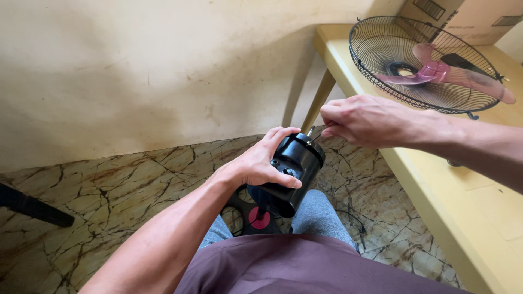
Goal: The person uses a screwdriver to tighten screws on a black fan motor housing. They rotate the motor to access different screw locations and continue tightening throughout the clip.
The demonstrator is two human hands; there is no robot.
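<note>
My left hand (pixel 257 161) wraps around a black cylindrical fan motor housing (pixel 294 171) held above my lap, on a stand with a red knob (pixel 259 218) below. My right hand (pixel 362 120) is closed just right of the housing's top, fingertips pinched on something thin by the metal shaft (pixel 311 131); what it pinches is too small to tell.
A yellow table (pixel 436 179) runs along the right; on it lie a black wire fan guard (pixel 419 60), a pink fan blade (pixel 441 72) and a cardboard box (pixel 479 16). Marble floor and a beige wall lie ahead. A black bar (pixel 32 207) sits at far left.
</note>
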